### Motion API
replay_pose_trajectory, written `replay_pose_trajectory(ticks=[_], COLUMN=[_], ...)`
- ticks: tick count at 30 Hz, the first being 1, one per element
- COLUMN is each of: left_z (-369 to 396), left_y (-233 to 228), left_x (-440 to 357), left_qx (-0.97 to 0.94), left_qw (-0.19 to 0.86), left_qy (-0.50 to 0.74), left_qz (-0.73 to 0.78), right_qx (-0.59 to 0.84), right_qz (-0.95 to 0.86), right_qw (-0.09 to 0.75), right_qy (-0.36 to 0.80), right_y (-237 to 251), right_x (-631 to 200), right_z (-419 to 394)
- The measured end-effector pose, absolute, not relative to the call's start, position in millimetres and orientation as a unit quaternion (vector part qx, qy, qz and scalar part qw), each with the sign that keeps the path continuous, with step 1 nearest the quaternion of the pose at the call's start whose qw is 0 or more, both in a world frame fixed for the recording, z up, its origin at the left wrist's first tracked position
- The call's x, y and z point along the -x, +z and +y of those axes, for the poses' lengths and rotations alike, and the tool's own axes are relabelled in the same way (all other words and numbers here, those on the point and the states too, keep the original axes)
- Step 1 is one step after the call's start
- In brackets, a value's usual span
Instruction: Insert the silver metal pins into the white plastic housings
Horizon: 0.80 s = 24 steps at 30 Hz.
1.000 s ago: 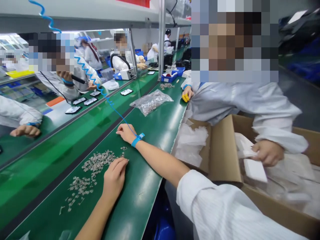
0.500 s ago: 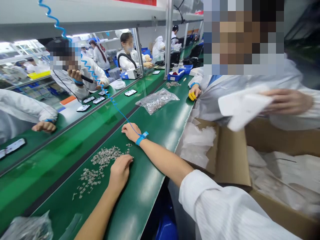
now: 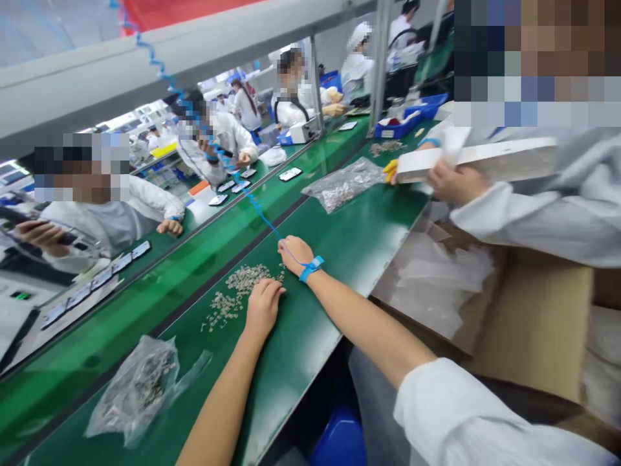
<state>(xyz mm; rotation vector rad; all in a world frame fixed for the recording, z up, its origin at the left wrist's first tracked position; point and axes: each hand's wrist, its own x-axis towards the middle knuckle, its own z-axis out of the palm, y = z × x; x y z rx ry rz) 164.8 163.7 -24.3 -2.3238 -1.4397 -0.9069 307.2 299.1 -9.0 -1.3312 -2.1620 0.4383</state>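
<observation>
A pile of small metal parts lies on the green table, strung out in loose clusters, and both of the person's hands are at its right end. Compared with a second ago, the view has swung leftward, so a clear bag of metal parts, left of the pile and nearer the person, now shows whole. The left hand rests against the pile's right side, fingers curled and drawn in together; whether a piece is pinched between them cannot be told. The right hand, just right of the pile and farther out, has its fingers bent, their tips too small to read; its blue wrist strap is tied to a coiled cord. A few loose pieces lie beside the pile, between the hands. Well right of the pile, a co-worker's hand, which was down in the carton, now grips a long white box. For the handwork this appears to change little: both hands have kept their places by the pile, which looks about as scattered as before.
</observation>
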Motion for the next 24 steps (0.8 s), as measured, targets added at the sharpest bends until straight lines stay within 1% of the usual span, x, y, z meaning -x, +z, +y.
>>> replay_pose_trajectory(ticks=[7,15,20,24], left_z=[157.9,155.8,160.1,165.6], left_y=[-29.1,-26.1,-27.3,-31.5], left_x=[-176.4,-179.0,-179.1,-177.2], left_qx=[0.81,0.782,0.793,0.802], left_qw=[0.11,0.089,0.074,0.068], left_qy=[-0.241,-0.279,-0.275,-0.268], left_qz=[-0.523,-0.55,-0.538,-0.529], right_qx=[0.484,0.514,0.513,0.498], right_qz=[-0.787,-0.707,-0.685,-0.692], right_qw=[0.338,0.45,0.48,0.475], right_qy=[0.178,0.181,0.192,0.215], right_y=[-27.8,-28.7,-32.9,-38.0], right_x=[-305.6,-330.4,-339.2,-343.1], right_z=[300.5,287.2,267.2,252.2])
